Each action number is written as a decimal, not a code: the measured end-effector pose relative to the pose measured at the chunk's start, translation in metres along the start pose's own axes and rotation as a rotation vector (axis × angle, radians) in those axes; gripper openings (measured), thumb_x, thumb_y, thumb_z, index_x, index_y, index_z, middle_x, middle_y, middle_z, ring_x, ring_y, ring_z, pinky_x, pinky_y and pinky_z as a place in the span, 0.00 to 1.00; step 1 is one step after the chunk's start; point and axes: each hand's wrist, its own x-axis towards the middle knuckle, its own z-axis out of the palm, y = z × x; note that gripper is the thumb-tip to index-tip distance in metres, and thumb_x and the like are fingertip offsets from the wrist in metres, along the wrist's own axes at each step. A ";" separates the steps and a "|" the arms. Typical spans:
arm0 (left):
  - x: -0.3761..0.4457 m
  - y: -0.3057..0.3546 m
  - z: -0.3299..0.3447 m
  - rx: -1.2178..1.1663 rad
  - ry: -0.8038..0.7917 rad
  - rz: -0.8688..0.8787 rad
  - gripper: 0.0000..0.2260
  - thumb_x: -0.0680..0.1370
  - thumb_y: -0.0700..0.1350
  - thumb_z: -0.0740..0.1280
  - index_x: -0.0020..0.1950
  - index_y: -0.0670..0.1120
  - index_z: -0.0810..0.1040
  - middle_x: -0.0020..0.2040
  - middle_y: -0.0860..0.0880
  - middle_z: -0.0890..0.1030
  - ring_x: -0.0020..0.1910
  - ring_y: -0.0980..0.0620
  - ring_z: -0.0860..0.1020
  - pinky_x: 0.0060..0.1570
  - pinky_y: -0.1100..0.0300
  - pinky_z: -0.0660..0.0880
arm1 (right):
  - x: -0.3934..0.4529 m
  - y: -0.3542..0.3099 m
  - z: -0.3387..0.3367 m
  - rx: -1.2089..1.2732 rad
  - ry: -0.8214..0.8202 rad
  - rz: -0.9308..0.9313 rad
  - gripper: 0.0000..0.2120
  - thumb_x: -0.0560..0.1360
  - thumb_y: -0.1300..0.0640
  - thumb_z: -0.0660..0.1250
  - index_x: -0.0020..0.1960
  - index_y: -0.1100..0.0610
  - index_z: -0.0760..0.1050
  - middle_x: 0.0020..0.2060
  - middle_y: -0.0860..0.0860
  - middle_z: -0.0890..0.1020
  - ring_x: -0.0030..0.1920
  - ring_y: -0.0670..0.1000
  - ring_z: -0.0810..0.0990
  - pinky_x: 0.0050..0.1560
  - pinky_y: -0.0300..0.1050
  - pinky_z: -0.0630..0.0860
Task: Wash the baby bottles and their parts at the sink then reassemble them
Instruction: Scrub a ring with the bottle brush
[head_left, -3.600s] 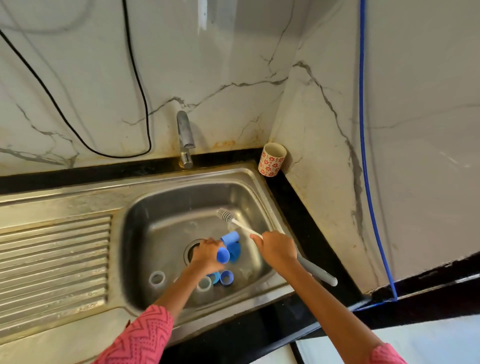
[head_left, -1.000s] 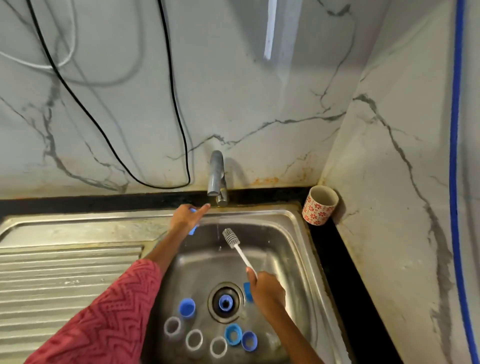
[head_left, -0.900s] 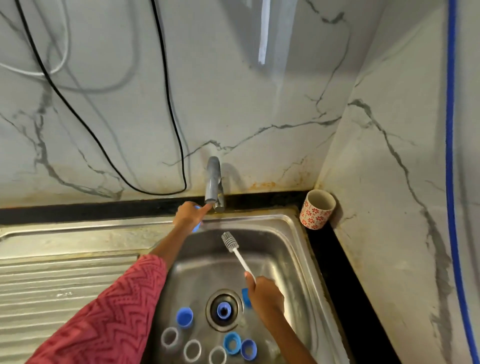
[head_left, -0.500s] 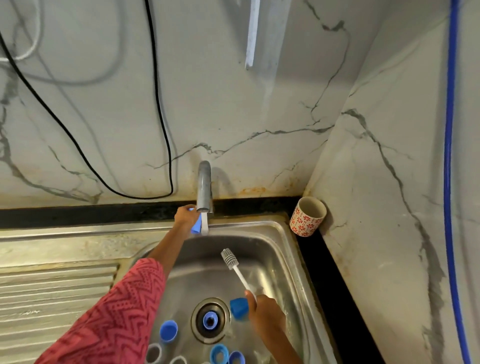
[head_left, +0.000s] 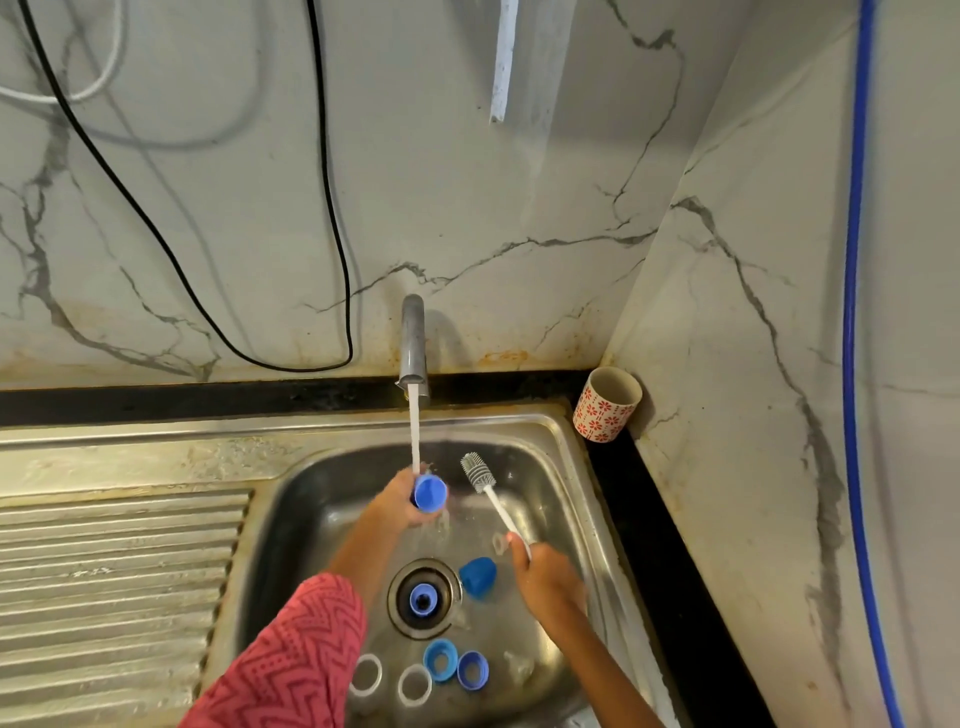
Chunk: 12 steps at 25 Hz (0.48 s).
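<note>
Since half a second ago, left hand (head_left: 400, 501) has come back off the grey metal tap (head_left: 414, 348) into the basin of the stainless steel sink (head_left: 566, 499); water stream (head_left: 414, 436) now runs full, landing in the small blue plastic bottle cap (head_left: 430, 493) that hand grips, open side up. Right hand (head_left: 545, 577) is closed around the handle of the white bottle brush with grey bristle head (head_left: 485, 493), head up and tilted left, just beside the cap, not touching. On the sink floor: blue domed cap (head_left: 478, 577) on its side near the drain, blue ring (head_left: 422, 598) sitting in the drain (head_left: 447, 582), two blue collars (head_left: 456, 665) side by side, two white rings (head_left: 390, 680) left of them, clear teats (head_left: 501, 541) faintly visible. Red-patterned ceramic cup (head_left: 605, 405) stands in the counter corner, well apart. Pink zigzag sleeve (head_left: 280, 670) covers the left forearm.
</note>
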 end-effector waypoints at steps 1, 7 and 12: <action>-0.004 0.009 0.005 -0.021 0.016 0.050 0.10 0.79 0.46 0.62 0.45 0.39 0.71 0.35 0.40 0.76 0.37 0.46 0.73 0.39 0.53 0.75 | -0.001 0.002 -0.003 -0.002 0.007 -0.001 0.28 0.81 0.41 0.47 0.55 0.59 0.78 0.49 0.55 0.82 0.50 0.54 0.80 0.41 0.40 0.67; -0.009 0.023 0.023 -0.166 -0.055 0.009 0.08 0.79 0.42 0.61 0.52 0.37 0.69 0.51 0.36 0.71 0.45 0.41 0.74 0.37 0.52 0.79 | 0.001 0.000 -0.004 -0.020 0.007 -0.009 0.28 0.81 0.40 0.46 0.55 0.59 0.78 0.49 0.55 0.82 0.50 0.54 0.80 0.41 0.40 0.67; -0.001 0.032 0.025 -0.113 -0.011 -0.014 0.10 0.76 0.43 0.63 0.51 0.37 0.70 0.47 0.38 0.70 0.42 0.44 0.74 0.29 0.57 0.79 | 0.000 0.004 -0.002 -0.020 0.014 -0.009 0.29 0.81 0.40 0.46 0.55 0.59 0.78 0.49 0.55 0.82 0.50 0.54 0.79 0.42 0.41 0.68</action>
